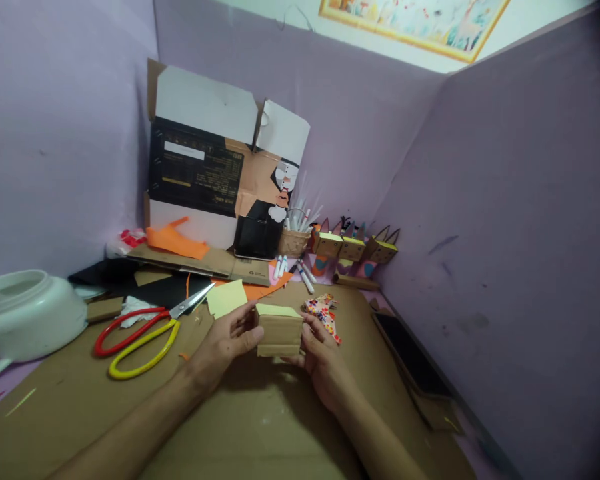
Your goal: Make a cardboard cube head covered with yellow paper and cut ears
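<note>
A small cardboard box (280, 333) with a pale yellow top is held up between my two hands, a little above the cardboard-covered table. My left hand (230, 340) grips its left side, thumb on the near face. On the opposite side my right hand (324, 357) has its fingers closed around the edge, some of them underneath. Just behind the left hand lie pale yellow paper pieces (227, 298). Scissors (173, 313) with one red and one yellow handle rest to the left, blades partly apart. Floral-patterned paper (323, 312) lies beyond the right hand.
A white pot-like container (30, 320) stands at far left. An unfolded carton (195, 167) leans on the back wall, with orange paper (177, 240) before it. Markers (306, 277), a pen basket (295, 241) and several eared cardboard figures (353, 248) sit behind; a dark flat device (413, 353) lies right.
</note>
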Tool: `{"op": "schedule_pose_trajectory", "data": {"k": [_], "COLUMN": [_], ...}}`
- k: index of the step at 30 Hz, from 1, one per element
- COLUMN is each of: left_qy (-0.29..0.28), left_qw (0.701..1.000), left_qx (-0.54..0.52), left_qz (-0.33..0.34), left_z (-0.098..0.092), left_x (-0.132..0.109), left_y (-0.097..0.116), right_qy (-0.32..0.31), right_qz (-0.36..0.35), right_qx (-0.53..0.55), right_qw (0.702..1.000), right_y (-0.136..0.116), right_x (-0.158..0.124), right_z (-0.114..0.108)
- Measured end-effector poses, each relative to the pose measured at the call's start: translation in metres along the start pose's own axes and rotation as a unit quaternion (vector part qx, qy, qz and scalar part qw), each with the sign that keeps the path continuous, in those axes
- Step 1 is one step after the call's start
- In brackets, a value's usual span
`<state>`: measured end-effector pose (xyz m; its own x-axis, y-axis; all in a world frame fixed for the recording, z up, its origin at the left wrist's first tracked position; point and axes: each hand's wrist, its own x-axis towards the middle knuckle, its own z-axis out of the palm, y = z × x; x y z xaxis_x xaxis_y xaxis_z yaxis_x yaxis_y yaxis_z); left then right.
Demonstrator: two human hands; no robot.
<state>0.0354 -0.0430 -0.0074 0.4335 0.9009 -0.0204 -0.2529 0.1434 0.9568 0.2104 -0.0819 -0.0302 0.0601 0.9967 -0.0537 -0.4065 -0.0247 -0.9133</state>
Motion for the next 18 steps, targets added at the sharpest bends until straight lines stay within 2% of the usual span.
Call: {"op": "schedule_pose_trajectory", "data": {"k": [2,4,9,13,18], "left_qy": [-0.06,-0.092,-0.063,-0.106,-0.123], "left_qw": [0.998,0.995,0.997,0.994,0.992], "left_qx": [0.026,0.037,0.042,0.027,0.011], "left_qz": [0.009,0.013,0.013,0.018,0.013], "left_z": [-0.001,-0.002,-0.002,-0.002,-0.001], "left_x": [0.0,0.001,0.001,0.0,0.001], "left_y": [0.001,0.002,0.003,0.001,-0.001], "right_qy": [-0.001,-0.003,-0.037,-0.031,-0.003], "right_qz": [-0.001,-0.001,-0.032,-0.053,-0.04], "right_qx": [0.01,0.017,-0.012,-0.041,-0.045], "right_qw": [1.0,1.0,0.999,0.997,0.998], "right_y": [0.0,0.0,0.004,0.008,0.011], "right_x": [0.0,0.0,-0.001,-0.001,0.001], "right_z": [0.0,0.0,-0.002,-0.004,-0.004]}}
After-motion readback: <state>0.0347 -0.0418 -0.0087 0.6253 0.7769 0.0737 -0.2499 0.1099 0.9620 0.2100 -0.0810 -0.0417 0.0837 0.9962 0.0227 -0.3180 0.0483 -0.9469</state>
